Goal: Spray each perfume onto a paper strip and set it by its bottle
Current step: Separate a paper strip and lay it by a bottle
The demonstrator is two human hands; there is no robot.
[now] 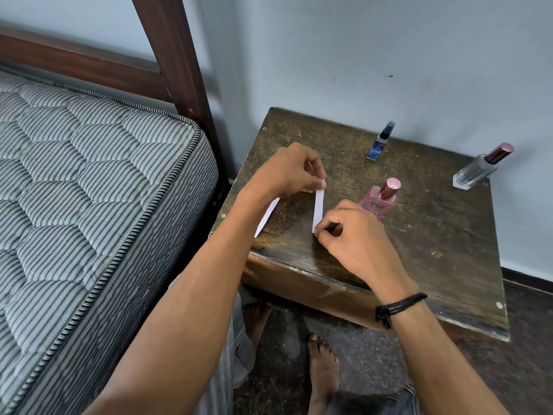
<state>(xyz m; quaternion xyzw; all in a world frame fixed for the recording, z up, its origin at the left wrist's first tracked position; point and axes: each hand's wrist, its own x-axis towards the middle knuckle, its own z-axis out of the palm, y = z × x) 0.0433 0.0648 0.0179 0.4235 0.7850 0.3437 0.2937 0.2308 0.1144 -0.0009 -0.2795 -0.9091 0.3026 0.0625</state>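
A white paper strip (318,209) is held over the small wooden table (419,229). My left hand (291,172) pinches its upper end and my right hand (354,235) pinches its lower end. A second white strip (267,217) hangs beneath my left hand, near the table's left edge; how it is held is hidden. Three perfume bottles stand on the table: a pink one (380,199) just right of my hands, a small blue one (379,142) at the back, and a clear one with a maroon cap (481,169) at the far right.
A striped mattress (89,190) on a dark wooden bed frame (176,61) lies close to the table's left side. A grey wall stands behind the table. My bare feet (321,369) are on the dark floor below the table's front edge.
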